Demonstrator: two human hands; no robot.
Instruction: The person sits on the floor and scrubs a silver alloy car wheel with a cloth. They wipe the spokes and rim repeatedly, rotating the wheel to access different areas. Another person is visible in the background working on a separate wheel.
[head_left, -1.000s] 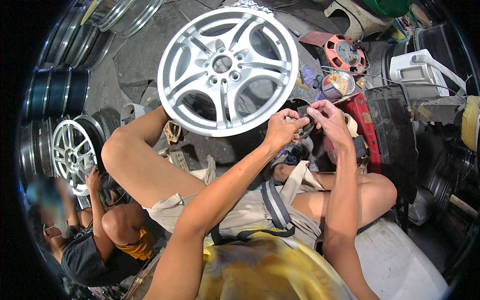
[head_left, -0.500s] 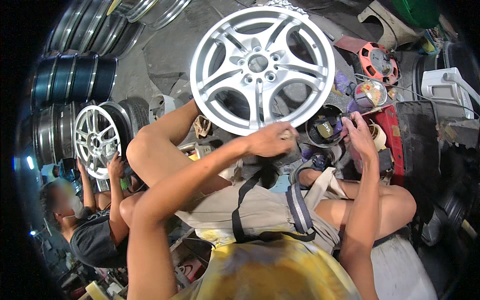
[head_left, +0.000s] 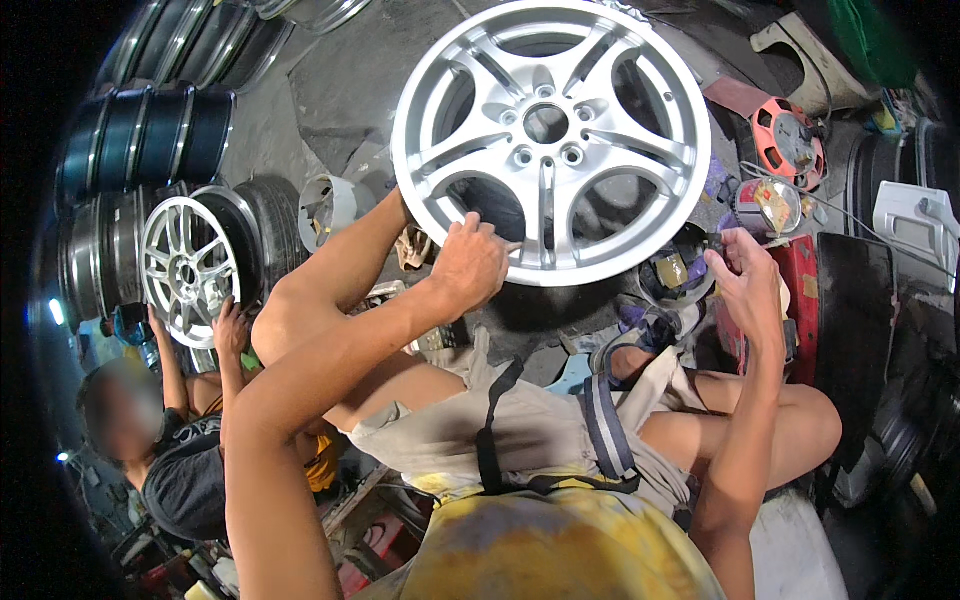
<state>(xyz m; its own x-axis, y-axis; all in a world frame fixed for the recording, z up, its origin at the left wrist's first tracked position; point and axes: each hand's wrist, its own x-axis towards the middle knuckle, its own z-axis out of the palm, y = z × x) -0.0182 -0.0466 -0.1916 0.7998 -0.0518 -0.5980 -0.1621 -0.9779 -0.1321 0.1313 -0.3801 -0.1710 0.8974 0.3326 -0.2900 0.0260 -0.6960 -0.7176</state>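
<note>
Dark grey workshop floor (head_left: 335,75), cluttered. Far L, wheel barrels (head_left: 150,140) packed tight, prob. to save space. Below them a co-worker's hands (head_left: 230,328) keep a smaller silver wheel (head_left: 180,272) upright, prob. so it won't topple. Then the person's L hand (head_left: 470,262), by the lower L edge of the big silver wheel (head_left: 546,153): fingers curled inward, can't tell if anything's inside. Big wheel's face up, in front of the knees, prob. for easy reach all round; its support is hidden. R of it, a round container (head_left: 655,298) w/ a tan block (head_left: 672,268), then the R hand (head_left: 748,285), fingers half bent, tips near something dark; can't tell if gripped. Beyond: red box (head_left: 795,275), orange-red reel (head_left: 775,130), whitish casing (head_left: 915,222), prob. kept aside within reach.
</note>
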